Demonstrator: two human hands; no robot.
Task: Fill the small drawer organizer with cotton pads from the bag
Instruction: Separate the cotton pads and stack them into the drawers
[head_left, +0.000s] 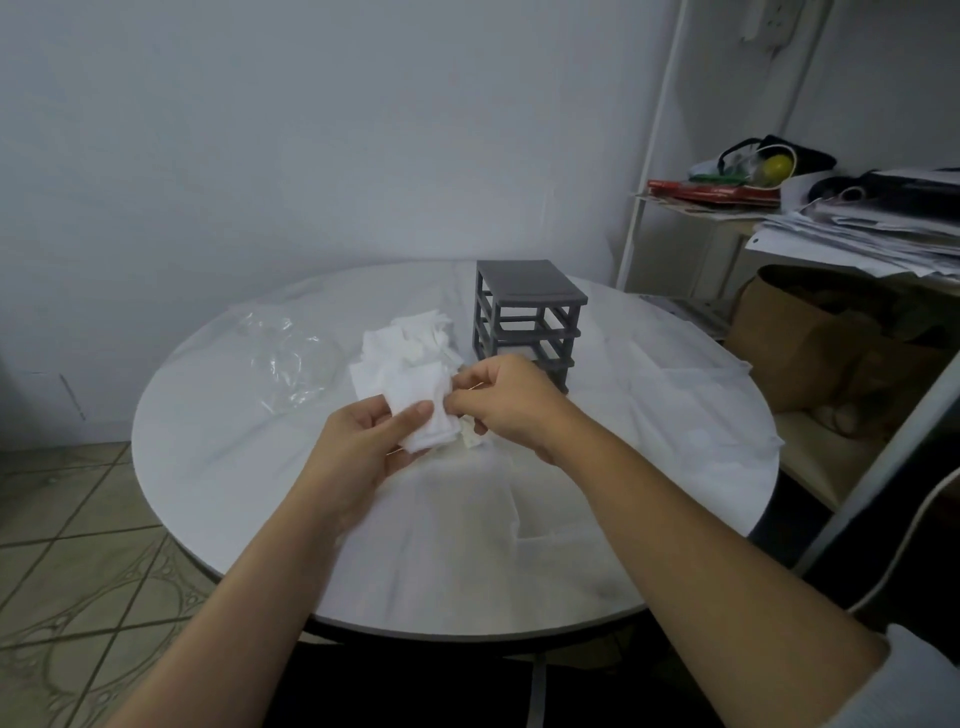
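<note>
My left hand (363, 441) holds a stack of white square cotton pads (423, 415) above the round white table (649, 467). My right hand (506, 402) pinches the right edge of the same stack. Behind the hands lies a loose pile of more cotton pads (410, 345) on the table. To its left is the crumpled clear plastic bag (283, 358). A small grey drawer organizer frame (527, 312) stands upright just behind my right hand; its slots look open, and a pale drawer edge shows low in it. Something pale (472, 441) lies under my right hand.
A white cloth covers the table. On the right stand a white shelf rack (649, 208) with red items, stacked papers (872, 234) and a brown paper bag (810, 338). A white chair frame (883, 467) sits near the table's right edge. Tiled floor is at the left.
</note>
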